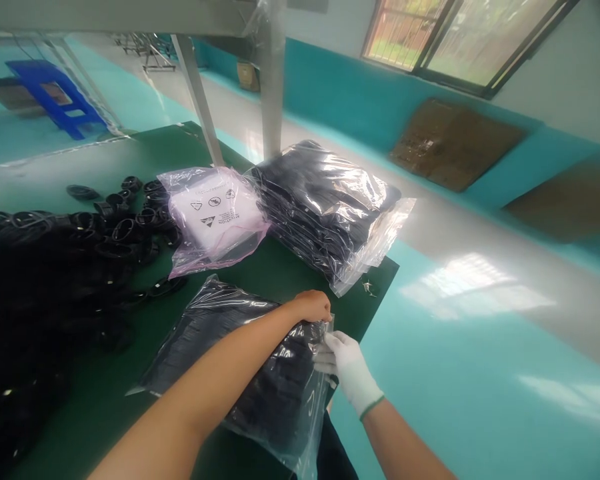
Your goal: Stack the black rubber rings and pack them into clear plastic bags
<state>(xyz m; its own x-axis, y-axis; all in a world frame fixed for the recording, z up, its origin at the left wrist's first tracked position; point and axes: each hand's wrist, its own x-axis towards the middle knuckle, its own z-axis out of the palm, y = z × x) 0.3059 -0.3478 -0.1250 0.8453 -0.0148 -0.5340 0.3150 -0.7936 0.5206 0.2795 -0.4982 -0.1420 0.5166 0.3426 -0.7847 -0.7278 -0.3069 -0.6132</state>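
A clear plastic bag [260, 393] packed with black items lies flat on the green table, its open-looking edge toward the right. My bare left hand [314, 306] reaches across the bag and pinches the far corner of that edge. Close beside it, my right hand [347, 363] in a white knit glove grips the same plastic edge between thumb and fingers. Beyond them sits a stack of filled clear bags [325, 200] with black contents. To its left is a pinkish translucent bag [213, 213] holding something white, printed with warning symbols.
A large heap of black ring-shaped pieces [40, 287] covers the left of the green table [280, 263]. Grey metal posts [273, 93] rise at the table's back. The table edge drops to the floor on the right. A blue stool [57, 97] stands far left; flattened cardboard [455, 143] leans on the wall.
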